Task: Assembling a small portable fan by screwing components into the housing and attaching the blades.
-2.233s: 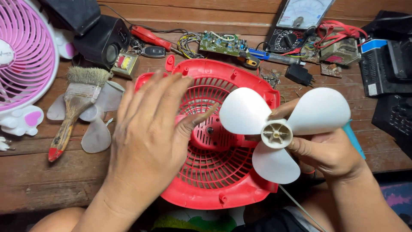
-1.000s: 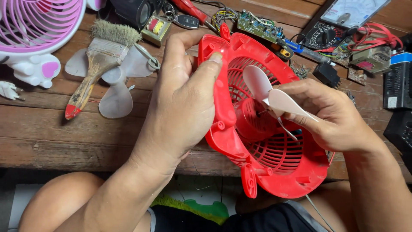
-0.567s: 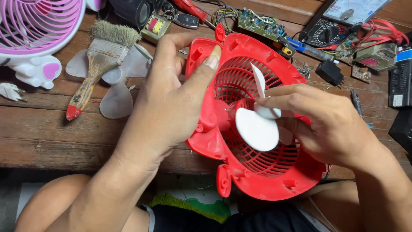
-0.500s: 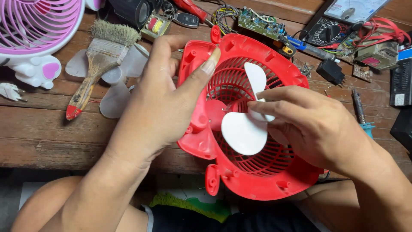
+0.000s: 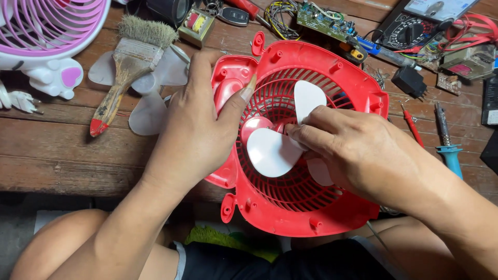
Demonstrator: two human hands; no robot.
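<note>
Head camera looks steeply down; close over workbench (image 5: 46,155).

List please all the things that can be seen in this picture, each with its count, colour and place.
fan housing: one, red grille, at the table's front edge, centre
fan blade: one, white, three lobes, inside the housing
paintbrush: one, wooden handle with red tip, left of the housing
clear blade: one, translucent, under the paintbrush
small fan: one, pink and white, top left corner
circuit board: one, green, top centre
multimeter: one, dark, top right
screwdriver: one, blue handle, right side
table: one, brown wooden planks
left hand: grips the housing's left rim
right hand: fingers on the white blade's hub
</note>
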